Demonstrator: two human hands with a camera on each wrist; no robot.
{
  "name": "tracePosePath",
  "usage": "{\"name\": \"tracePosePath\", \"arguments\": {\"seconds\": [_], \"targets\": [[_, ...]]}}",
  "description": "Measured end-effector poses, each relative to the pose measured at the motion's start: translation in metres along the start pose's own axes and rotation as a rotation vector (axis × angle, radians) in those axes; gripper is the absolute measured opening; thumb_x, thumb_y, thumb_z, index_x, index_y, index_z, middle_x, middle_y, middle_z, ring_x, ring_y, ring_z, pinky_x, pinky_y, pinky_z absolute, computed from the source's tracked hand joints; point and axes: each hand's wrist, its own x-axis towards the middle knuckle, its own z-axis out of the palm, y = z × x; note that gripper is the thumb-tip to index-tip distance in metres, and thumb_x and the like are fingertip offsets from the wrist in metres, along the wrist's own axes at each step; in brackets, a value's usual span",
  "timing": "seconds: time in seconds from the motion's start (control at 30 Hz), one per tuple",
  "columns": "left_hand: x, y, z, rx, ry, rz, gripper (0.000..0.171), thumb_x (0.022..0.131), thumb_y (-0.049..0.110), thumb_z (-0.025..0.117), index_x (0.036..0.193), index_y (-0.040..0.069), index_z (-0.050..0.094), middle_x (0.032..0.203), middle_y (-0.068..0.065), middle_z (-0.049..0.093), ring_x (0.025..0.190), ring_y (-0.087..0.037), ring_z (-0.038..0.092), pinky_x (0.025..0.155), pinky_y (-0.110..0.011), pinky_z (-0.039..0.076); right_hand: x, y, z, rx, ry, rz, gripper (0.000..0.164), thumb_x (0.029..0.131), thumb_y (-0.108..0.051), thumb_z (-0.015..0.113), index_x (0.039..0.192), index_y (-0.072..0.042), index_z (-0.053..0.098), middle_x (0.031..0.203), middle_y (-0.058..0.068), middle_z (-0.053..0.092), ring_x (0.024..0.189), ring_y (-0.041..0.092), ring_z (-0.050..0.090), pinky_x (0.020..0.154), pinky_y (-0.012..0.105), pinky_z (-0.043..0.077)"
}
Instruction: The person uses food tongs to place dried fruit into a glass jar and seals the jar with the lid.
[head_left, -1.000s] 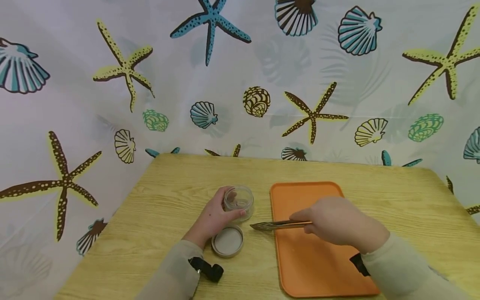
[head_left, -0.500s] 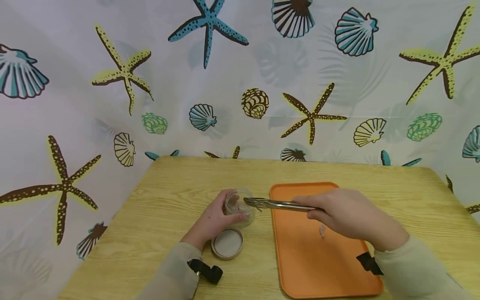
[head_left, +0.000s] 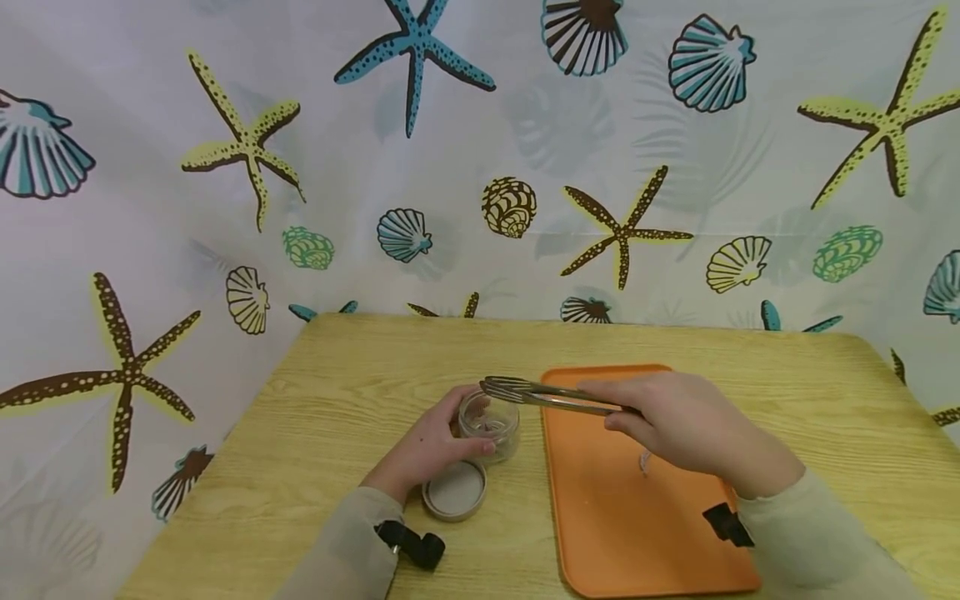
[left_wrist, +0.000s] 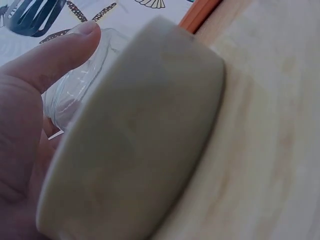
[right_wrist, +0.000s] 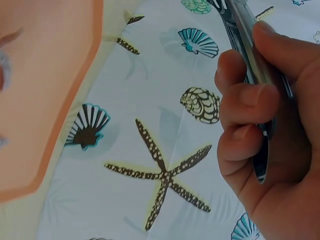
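My left hand (head_left: 431,437) grips a clear glass jar (head_left: 506,442), open at the top, with the thumb along its near side. Metal tongs (head_left: 543,395) with slotted heads are held in my right hand (head_left: 678,421). Their heads (left_wrist: 36,16) overlap the jar's far rim in the head view, the two arms slightly apart. In the right wrist view, curled fingers wrap the tongs' handle (right_wrist: 262,155). Something small and dark shows low inside the jar. Just below the left hand lies a round, pale lid (head_left: 454,490), which fills much of the left wrist view.
An orange tray (head_left: 600,533) lies on the wood-grain table (head_left: 360,358), under the right forearm. On it is a small whitish piece (head_left: 644,461). A shell-and-starfish cloth (head_left: 465,125) hangs behind the table. Black wrist straps sit on both sleeves.
The tongs have risen leftward from beside the jar to over its mouth, and their arms have parted. A thin strand under their heads half a second ago is gone. The jar has shifted slightly right.
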Motion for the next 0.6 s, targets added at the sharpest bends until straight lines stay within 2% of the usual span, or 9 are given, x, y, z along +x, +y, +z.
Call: {"name": "tracePosePath", "arguments": {"seconds": [0.1,0.17,0.3,0.4,0.6], "targets": [[0.000,0.000,0.000,0.001,-0.004,0.015,0.091,0.081,0.047,0.085,0.155,0.027,0.037,0.148,0.009,0.052,0.141,-0.019,0.041,0.114,-0.051,0.030,-0.013,0.008,-0.001,0.020,0.003,0.000,0.046,0.102,-0.036,0.062,0.147,-0.028,0.057,0.105,-0.016,0.071,0.075,-0.001,0.060,0.062,0.029,0.046],[0.001,0.000,0.001,0.006,-0.002,0.020,0.090,0.080,0.048,0.085,0.155,0.028,0.038,0.147,0.009,0.053,0.141,-0.019,0.041,0.114,-0.051,0.030,-0.025,0.017,-0.002,0.029,-0.012,0.014,0.047,0.102,-0.038,0.062,0.147,-0.029,0.056,0.098,-0.018,0.068,0.073,-0.002,0.058,0.064,0.029,0.047],[0.001,-0.002,0.003,0.016,0.002,0.028,0.088,0.081,0.047,0.085,0.154,0.029,0.039,0.146,0.005,0.054,0.140,-0.020,0.043,0.114,-0.052,0.031,-0.053,0.038,-0.002,0.090,-0.087,0.069,0.050,0.101,-0.046,0.059,0.149,-0.034,0.052,0.084,-0.021,0.058,0.067,-0.002,0.050,0.060,0.027,0.044],[0.001,-0.002,0.003,0.016,0.003,0.031,0.088,0.081,0.047,0.085,0.154,0.028,0.039,0.146,0.004,0.054,0.139,-0.021,0.044,0.113,-0.052,0.031,-0.074,0.055,-0.003,0.155,-0.147,0.125,0.050,0.101,-0.050,0.056,0.149,-0.038,0.050,0.080,-0.019,0.055,0.064,0.001,0.047,0.057,0.026,0.040],[0.000,-0.001,0.002,0.010,-0.006,0.025,0.087,0.081,0.047,0.085,0.153,0.031,0.039,0.147,0.006,0.053,0.140,-0.018,0.043,0.114,-0.050,0.031,-0.110,0.086,0.001,0.244,-0.206,0.180,0.049,0.102,-0.046,0.056,0.149,-0.032,0.051,0.076,-0.015,0.051,0.061,0.002,0.045,0.057,0.027,0.039]]}}
